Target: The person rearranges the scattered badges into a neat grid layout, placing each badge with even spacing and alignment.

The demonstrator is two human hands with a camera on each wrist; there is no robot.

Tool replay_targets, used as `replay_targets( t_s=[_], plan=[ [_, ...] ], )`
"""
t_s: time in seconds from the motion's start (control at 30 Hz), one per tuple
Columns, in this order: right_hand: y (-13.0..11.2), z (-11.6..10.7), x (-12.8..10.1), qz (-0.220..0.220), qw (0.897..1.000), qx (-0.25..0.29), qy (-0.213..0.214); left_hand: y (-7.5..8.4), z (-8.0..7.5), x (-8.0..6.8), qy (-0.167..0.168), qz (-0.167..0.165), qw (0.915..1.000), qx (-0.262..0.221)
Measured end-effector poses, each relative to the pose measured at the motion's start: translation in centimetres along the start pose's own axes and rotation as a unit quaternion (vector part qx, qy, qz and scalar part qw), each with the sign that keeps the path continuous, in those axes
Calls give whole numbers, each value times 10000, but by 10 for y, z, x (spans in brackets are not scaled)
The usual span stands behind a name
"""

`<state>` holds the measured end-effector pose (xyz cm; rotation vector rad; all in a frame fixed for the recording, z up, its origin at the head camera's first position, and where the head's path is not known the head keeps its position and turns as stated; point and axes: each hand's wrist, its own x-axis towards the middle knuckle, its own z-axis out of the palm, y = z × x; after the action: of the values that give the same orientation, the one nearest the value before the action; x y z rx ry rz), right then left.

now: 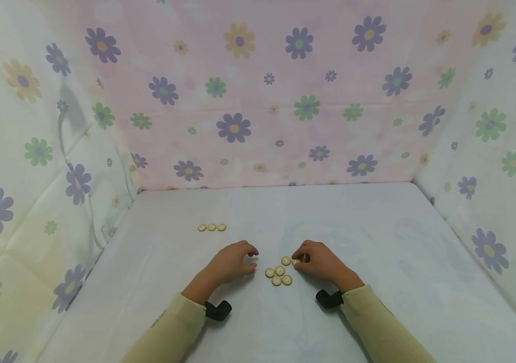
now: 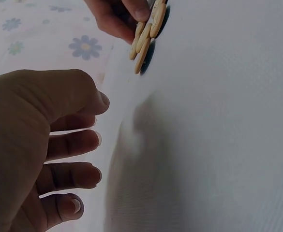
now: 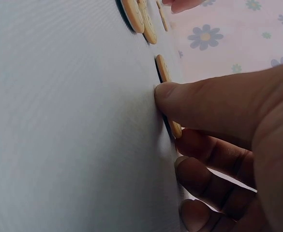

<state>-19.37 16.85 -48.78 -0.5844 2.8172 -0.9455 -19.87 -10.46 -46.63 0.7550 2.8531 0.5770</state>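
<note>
My right hand (image 1: 323,262) pinches a pale round wooden button (image 1: 296,262) at the table surface. In the right wrist view the thumb (image 3: 172,96) lies at one edge of this button (image 3: 175,126), with the index fingertip by its other edge. Beside it lies another button (image 1: 286,261), and several more, such as this button (image 1: 270,273), form a loose cluster between the hands. My left hand (image 1: 232,262) hovers to the left of the cluster, holding nothing. Its fingers are relaxed and a little bent, with the thumb apart from them.
Three similar buttons (image 1: 212,227) lie in a short row farther back on the white table (image 1: 366,217). Flower-patterned cloth (image 1: 258,101) hangs behind the table and along both sides. A black band piece (image 1: 218,310) sits at each wrist.
</note>
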Motion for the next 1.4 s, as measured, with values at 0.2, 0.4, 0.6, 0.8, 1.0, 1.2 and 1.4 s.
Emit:
replay_targets(
  t_s=[0.2, 0.4, 0.6, 0.8, 1.0, 1.2, 1.4],
  plan=[
    [-1, 0, 0, -12, 10000, -35, -12, 7, 3, 0, -194, 163, 9996, 108],
    [-1, 0, 1, 36, 10000, -64, 25, 12, 5, 2, -293, 471, 9984, 147],
    [0, 1, 0, -12, 9999, -84, 67, 19, 5, 3, -454, 638, 9968, 131],
    [0, 1, 0, -1, 10000, -56, 44, 28, 5, 1, -527, 681, 9962, 132],
    [-1, 1, 0, 13, 10000, -33, 26, 29, 9, 3, -493, 781, 9956, 174],
    [-1, 1, 0, 72, 10000, 22, -8, 28, 14, 5, -428, 929, 9943, 314],
    [0, 1, 1, 108, 9999, -81, 62, 26, 16, 9, -472, 906, 9941, 376]
  ],
)
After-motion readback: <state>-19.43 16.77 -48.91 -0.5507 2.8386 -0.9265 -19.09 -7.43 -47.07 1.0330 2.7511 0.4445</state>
